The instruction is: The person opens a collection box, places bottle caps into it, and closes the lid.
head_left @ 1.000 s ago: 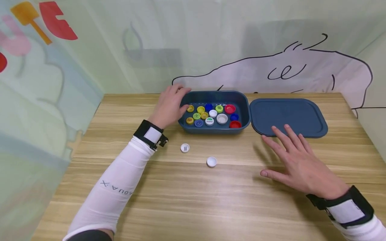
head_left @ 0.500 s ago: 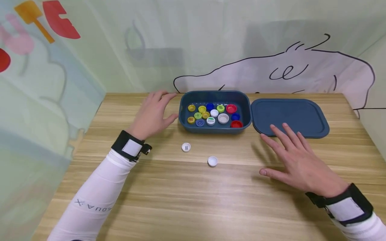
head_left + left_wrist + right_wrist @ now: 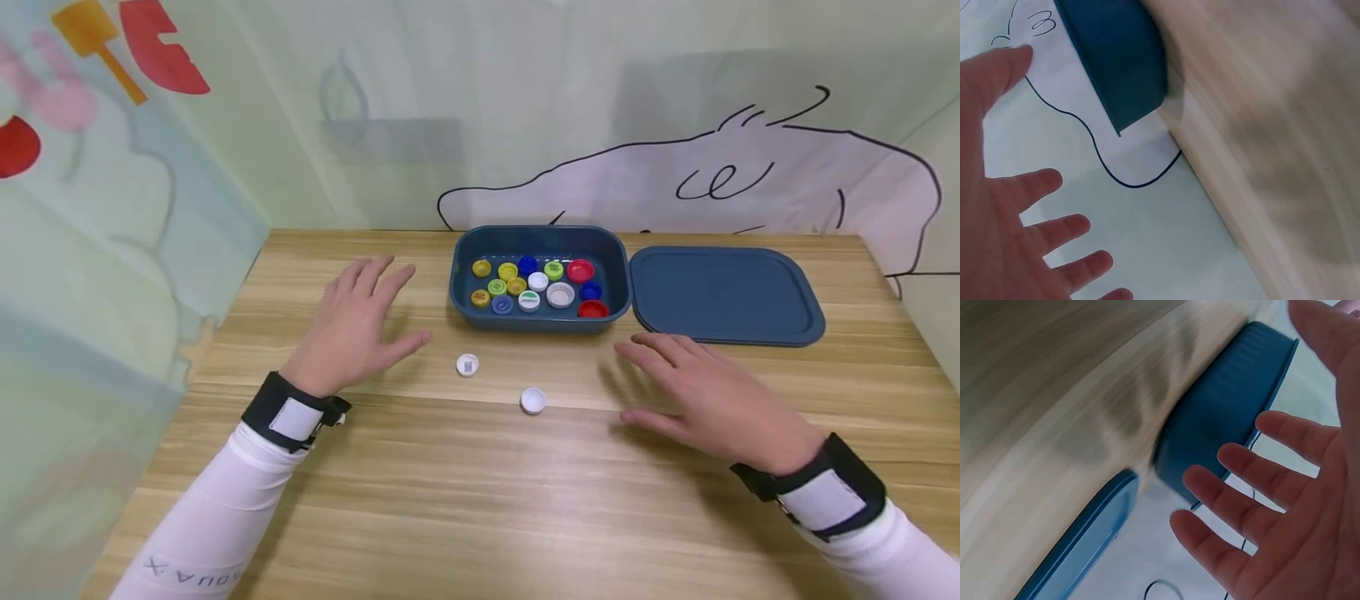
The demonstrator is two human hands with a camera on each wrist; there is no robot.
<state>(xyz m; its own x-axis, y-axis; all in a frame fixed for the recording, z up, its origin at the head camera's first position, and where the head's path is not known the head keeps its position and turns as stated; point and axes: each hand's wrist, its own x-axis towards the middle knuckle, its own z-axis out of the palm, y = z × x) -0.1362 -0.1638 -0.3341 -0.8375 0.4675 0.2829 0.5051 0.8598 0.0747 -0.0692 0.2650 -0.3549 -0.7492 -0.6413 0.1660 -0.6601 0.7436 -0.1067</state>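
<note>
A dark blue plastic box (image 3: 540,322) stands near the back of the table, with several bottle caps in yellow, green, blue, white and red inside. Left of it my left hand (image 3: 351,327) hovers with fingers spread, holding nothing. My right hand (image 3: 716,400) is held over the table in front of the flat blue lid (image 3: 727,292), its fingers extended and nothing in them. Between the hands lie two white bottle caps on the wood, one (image 3: 467,365) just in front of the box and another (image 3: 533,401) nearer to me.
The lid lies flat, right beside the box. Behind the wooden table (image 3: 480,500) hangs a pale printed curtain (image 3: 525,100) that also runs down the left side. Bare wood stretches along the front.
My left hand has drawn away from the box, leftward and toward me. The right hand has shifted slightly left, off the lid's edge. The caps and box stay in place.
</note>
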